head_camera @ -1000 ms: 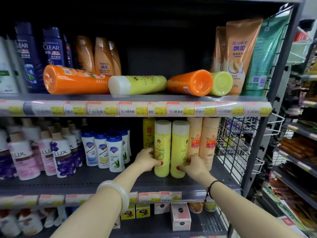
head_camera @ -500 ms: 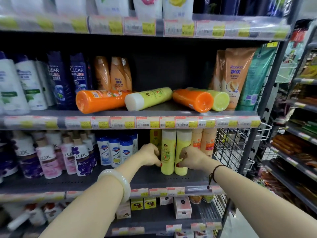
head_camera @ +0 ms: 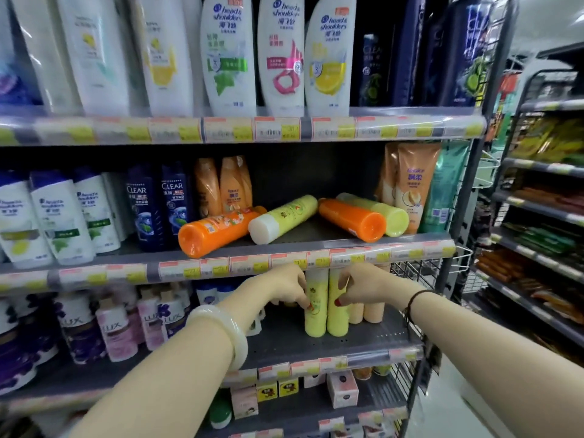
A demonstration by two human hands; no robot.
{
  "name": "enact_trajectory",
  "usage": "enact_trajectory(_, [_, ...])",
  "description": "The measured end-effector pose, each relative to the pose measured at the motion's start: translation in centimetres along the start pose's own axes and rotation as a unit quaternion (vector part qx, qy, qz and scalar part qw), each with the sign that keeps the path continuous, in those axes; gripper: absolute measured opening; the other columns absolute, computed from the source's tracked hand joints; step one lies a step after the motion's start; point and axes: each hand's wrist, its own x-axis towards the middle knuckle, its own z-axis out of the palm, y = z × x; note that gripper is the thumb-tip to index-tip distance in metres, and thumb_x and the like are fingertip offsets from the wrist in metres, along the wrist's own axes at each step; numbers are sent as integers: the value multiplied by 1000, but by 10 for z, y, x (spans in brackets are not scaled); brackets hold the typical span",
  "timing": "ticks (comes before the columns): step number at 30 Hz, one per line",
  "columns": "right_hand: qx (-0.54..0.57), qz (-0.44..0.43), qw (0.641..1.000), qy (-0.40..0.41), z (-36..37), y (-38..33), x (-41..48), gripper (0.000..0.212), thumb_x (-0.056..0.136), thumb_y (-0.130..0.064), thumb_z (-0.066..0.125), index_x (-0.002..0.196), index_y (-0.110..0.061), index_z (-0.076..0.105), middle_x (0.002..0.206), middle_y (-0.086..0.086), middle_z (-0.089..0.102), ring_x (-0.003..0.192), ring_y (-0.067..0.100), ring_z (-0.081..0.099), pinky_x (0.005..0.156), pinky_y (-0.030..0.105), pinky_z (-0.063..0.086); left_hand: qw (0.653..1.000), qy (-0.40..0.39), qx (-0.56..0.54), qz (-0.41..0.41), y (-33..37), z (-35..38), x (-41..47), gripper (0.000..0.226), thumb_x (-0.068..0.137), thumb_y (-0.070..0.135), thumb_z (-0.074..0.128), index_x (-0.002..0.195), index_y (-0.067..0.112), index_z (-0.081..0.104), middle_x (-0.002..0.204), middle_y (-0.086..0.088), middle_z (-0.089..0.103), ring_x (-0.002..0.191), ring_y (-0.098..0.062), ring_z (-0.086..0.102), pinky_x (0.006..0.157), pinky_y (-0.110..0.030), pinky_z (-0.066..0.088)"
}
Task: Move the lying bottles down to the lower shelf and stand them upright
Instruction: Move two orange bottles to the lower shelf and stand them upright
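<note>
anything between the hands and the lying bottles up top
The left hand and right hand grip upright yellow bottles under the upper shelf's price-strip edge, which lies between them and the lying bottles. Round its front, nothing visible blocks.

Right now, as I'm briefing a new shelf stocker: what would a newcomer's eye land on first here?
Four lying bottles on the middle shelf stand out: two orange bottles and two yellow-green bottles. Just below, the left hand and the right hand each pinch an upright yellow bottle on the lower shelf.
</note>
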Motion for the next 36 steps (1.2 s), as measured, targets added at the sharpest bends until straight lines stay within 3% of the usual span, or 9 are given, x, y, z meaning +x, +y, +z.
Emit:
enact_trajectory(4, [-4,4,1000,21,-38,-16,-13,31,75,-29,73,100,-12,66,72,-3,64,68,12,62,53,22,48,1000,-13,-2,17,24,-32,-8,45,76,28,75,117,15,60,96,-3,65,87,-15,63,66,-27,54])
enact_trajectory(7, [-12,-11,998,69,-67,-26,-16,23,75,-28,72,93,-15,68,75,-5,63,69,11,61,58,22,51,998,45,-2,44,37,-57,-8,42,74,30,75,112,16,63,99,-3,68,88,-14,65,72,-29,57])
enact_trajectory(11, [-22,-16,992,121,-97,-30,-17,18,69,-33,71,73,-16,72,76,2,68,72,18,62,58,27,49,993,101,-32,45,46,-85,-10,40,70,28,77,107,19,65,89,0,66,79,-12,64,62,-27,56])
enact_trajectory(17, [16,-28,989,144,-116,-34,-7,28,71,-27,73,86,-4,72,87,0,62,75,21,61,55,25,44,988,150,-35,26,40,-119,-12,36,72,24,77,104,12,67,73,-3,62,67,-13,59,56,-25,51])
enact_trajectory(19, [22,-28,987,157,-119,-35,1,27,71,-26,73,86,-4,72,93,-2,61,77,20,59,59,26,45,985,172,-26,11,30,-129,-13,39,72,25,78,106,10,67,76,-3,63,68,-13,57,54,-22,47])
enact_trajectory(23, [39,-15,984,171,-120,-31,19,25,70,-26,73,86,-9,66,85,6,65,70,18,58,52,25,43,978,210,-3,-15,2,-143,-15,50,71,27,79,114,8,64,109,-5,65,90,-15,57,76,-25,47])
enact_trajectory(28, [37,0,983,179,-117,-27,37,27,69,-24,72,89,-9,60,82,6,62,66,18,56,49,25,41,969,232,-6,-79,-35,-153,-23,54,69,23,80,116,7,62,95,-2,65,77,-12,60,62,-21,48])
enact_trajectory(33, [32,2,985,170,-110,-26,50,56,72,-25,72,123,-9,54,112,12,64,98,28,61,81,36,53,963,226,3,-146,-61,-153,-28,76,68,31,82,132,9,47,131,-9,53,114,-25,56,85,-30,48])
enact_trajectory(36, [33,15,985,167,-109,-26,55,67,73,-27,71,134,-11,46,123,12,60,108,29,59,91,39,51,966,205,-12,-155,-67,-151,-26,82,68,35,81,135,7,44,134,-10,51,116,-26,55,91,-33,49])
